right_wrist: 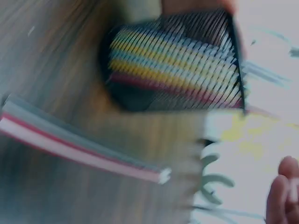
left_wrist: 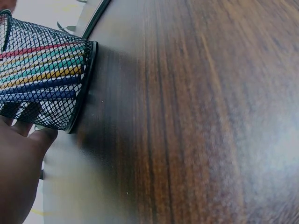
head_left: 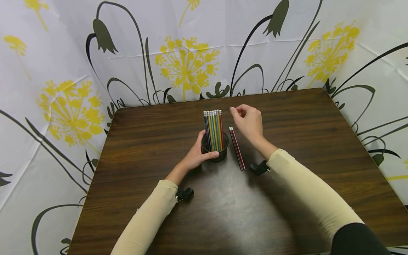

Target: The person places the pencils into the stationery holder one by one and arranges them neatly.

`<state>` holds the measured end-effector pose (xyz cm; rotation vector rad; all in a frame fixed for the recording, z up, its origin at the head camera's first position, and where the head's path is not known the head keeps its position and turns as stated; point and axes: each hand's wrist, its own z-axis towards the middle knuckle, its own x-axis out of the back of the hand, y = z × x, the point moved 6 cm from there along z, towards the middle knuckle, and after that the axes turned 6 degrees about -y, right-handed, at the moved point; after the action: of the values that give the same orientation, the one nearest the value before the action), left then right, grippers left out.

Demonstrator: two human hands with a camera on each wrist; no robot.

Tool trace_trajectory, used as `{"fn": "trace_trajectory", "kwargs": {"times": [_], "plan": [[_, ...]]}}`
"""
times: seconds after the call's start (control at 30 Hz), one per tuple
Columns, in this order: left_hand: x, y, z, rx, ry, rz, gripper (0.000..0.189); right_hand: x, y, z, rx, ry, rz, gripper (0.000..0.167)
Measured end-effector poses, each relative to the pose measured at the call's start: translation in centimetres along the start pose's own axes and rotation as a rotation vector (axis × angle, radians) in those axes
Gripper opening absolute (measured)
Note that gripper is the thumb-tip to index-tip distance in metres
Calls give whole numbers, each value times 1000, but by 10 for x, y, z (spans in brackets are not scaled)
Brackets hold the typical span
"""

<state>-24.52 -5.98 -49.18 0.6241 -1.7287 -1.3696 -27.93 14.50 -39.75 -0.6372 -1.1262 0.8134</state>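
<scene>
My left hand [head_left: 195, 154] grips a black mesh pencil cup [head_left: 220, 156], its thumb across the front rim and its fingers around the far side. Inside the cup stands a row of several coloured pencils [head_left: 214, 129], white eraser ends up. In the left wrist view, their blue, yellow, green and red shafts show through the mesh. My right hand [head_left: 250, 122] hovers to the right of the cup, fingers loosely bent and nothing between them. Below it, a black pencil and a red pencil [head_left: 238, 149] lie side by side on the table, eraser ends away from me.
The dark wood table [head_left: 143, 148] reaches back to a white curtain [head_left: 229, 32] with yellow and grey plant prints. A small black camera sits at each wrist, below the sleeve cuffs. Blur softens the right wrist view.
</scene>
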Motion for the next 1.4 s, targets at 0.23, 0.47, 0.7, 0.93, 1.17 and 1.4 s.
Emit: {"fn": "trace_trajectory", "kwargs": {"times": [0.23, 0.47, 0.7, 0.93, 1.17, 1.4], "plan": [[0, 0, -1, -7, -5, -4, 91, -26, 58, -13, -276, -386, -214, 25], [0, -1, -2, -3, -8, -4, 93, -38, 80, -24, -339, -514, -294, 23], [0, -1, -2, -8, -13, -15, 94, -38, 81, -26, -351, -559, -398, 15], [0, 0, -1, -17, -18, -27, 92, -31, 76, -26, -383, -557, -534, 12], [0, 0, -1, -5, -10, -26, 92, -29, 74, -27, -383, -568, -534, 8], [0, -1, -1, 5, -8, -16, 92, -13, 64, -19, -372, -495, -449, 13]]}}
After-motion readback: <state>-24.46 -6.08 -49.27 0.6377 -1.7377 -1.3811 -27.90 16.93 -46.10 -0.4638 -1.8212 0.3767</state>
